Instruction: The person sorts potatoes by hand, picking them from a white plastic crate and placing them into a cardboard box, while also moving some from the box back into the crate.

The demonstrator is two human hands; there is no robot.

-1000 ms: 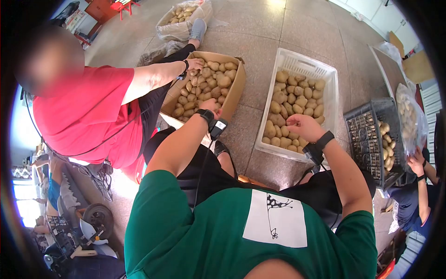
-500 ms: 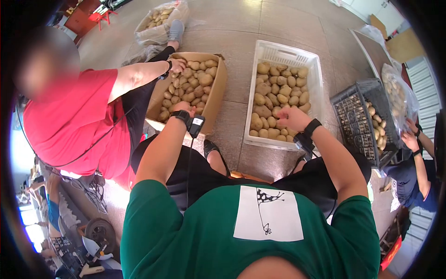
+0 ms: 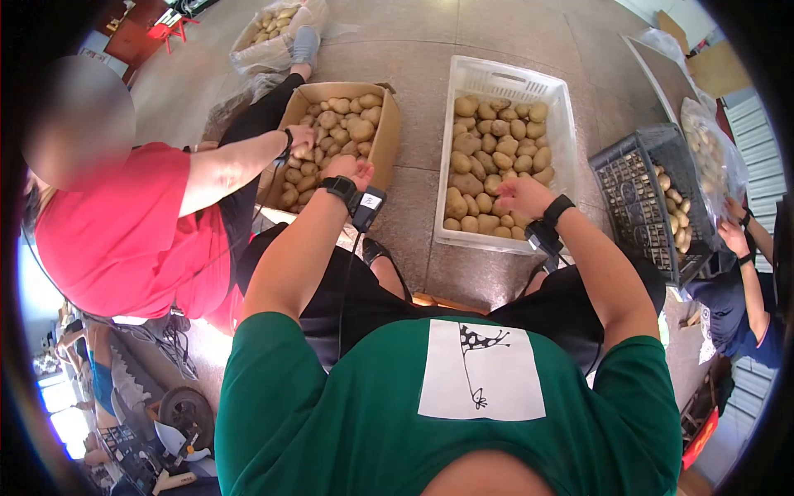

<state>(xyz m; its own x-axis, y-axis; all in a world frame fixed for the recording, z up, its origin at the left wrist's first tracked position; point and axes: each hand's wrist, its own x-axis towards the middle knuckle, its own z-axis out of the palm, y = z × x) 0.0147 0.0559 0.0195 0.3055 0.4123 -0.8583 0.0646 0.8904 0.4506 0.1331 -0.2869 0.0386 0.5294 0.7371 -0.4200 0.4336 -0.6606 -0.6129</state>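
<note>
1. Left hand: at the near end of an open cardboard box, fingers curled; cannot tell whether closed around anything.
2. Right hand: well apart from the left, over the near part of a white plastic crate, fingers bent toward the thumb; cannot tell whether gripping a potato.
3. On both wrists: black bands, with a small boxy device beside the left one.
4. Beneath and beyond the right hand: many loose potatoes inside the white crate.
5. In the cardboard box: more potatoes, with the hand of a co-worker in a red shirt among them.
6. Right of the white crate: a tilted black crate, also containing potatoes.
7. Farther right: another person's hands at a clear plastic bag.
8. Under the boxes and crates: a tiled floor.
9. Far upper left: a plastic-lined container of potatoes.
</note>
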